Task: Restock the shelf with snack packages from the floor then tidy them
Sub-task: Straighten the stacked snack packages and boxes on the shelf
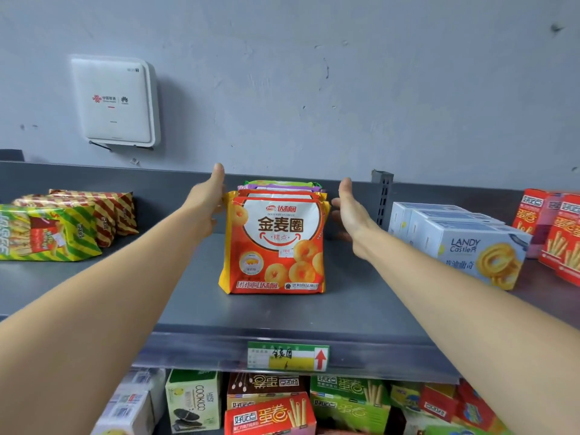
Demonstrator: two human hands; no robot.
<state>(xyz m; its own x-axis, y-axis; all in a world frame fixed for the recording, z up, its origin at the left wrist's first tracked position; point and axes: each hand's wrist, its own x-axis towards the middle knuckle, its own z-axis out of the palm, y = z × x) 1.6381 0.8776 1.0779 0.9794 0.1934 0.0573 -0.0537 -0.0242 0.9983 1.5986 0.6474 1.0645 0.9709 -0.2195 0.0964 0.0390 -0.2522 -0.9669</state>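
A row of snack packages stands upright on the grey metal shelf (194, 296). Its front one is a red and orange bag (276, 246) with ring biscuits printed on it. Purple and green packages (279, 184) show behind it. My left hand (208, 196) lies flat against the left side of the row with its fingers straight. On the other side, my right hand (348, 211) is open with straight fingers, a small gap away from the row.
Striped yellow-green and red bags (62, 227) lie at the shelf's left. White biscuit boxes (464, 240) and red stick-snack boxes (561, 233) stand at the right. A price label (287, 356) hangs on the shelf's front edge. Below are more snack boxes (270, 406). A white router (114, 100) hangs on the wall.
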